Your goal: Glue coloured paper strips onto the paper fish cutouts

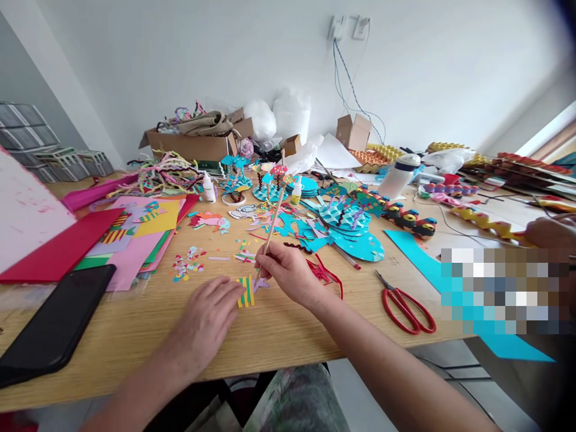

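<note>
My right hand (284, 268) pinches a long, thin wooden stick (275, 219) that slants up and away; its lower end comes down at a paper cutout. That cutout (246, 292) has green and yellow stripes, with a lilac fin or tail part (261, 284) on its right. My left hand (209, 312) rests with fingers stretched out flat, the fingertips at the left edge of the striped paper. Beyond the hands lie small paper scraps (189, 264) and a red ribbon-like strip (330, 276).
Red-handled scissors (407, 309) lie on the right, near a long blue paper strip (432, 267). At left are a black phone (63, 315) and coloured paper sheets (130, 264). Glue bottles (208, 187) and blue paper crafts (344, 222) stand farther back. Another person's hand (551, 231) shows at far right.
</note>
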`<state>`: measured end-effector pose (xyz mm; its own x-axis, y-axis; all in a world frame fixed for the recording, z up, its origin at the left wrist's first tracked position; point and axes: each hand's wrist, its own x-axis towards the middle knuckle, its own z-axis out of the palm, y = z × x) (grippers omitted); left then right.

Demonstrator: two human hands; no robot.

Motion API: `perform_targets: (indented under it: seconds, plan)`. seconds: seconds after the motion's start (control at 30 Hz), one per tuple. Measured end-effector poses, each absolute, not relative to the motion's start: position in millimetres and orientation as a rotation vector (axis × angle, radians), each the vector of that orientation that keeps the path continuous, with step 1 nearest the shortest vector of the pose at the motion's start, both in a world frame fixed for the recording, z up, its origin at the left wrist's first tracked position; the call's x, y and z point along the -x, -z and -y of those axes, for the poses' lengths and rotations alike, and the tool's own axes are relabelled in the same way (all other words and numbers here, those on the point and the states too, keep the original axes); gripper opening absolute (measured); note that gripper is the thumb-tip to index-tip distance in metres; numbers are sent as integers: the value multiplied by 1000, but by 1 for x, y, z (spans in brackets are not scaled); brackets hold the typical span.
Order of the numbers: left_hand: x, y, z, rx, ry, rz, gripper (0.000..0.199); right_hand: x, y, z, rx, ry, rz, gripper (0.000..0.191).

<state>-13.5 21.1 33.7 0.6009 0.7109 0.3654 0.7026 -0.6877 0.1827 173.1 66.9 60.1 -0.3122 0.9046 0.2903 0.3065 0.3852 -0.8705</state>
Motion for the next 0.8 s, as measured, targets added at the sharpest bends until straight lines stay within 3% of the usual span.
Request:
perform_targets:
  seconds: [0.2,0.57,0.8]
  plan:
    - [9,-44,-58,-2529,-625,-1161,35,-176,-63,-57,1092,-714,1932,11]
    - [-2,-38,-75,-2505,-553,-981,22,-175,-59,-52,1072,-851,1948,15]
    - [3,-30,-77,-2503,-569,-953,22,-171,-58,-51,1081,-722,2092,16]
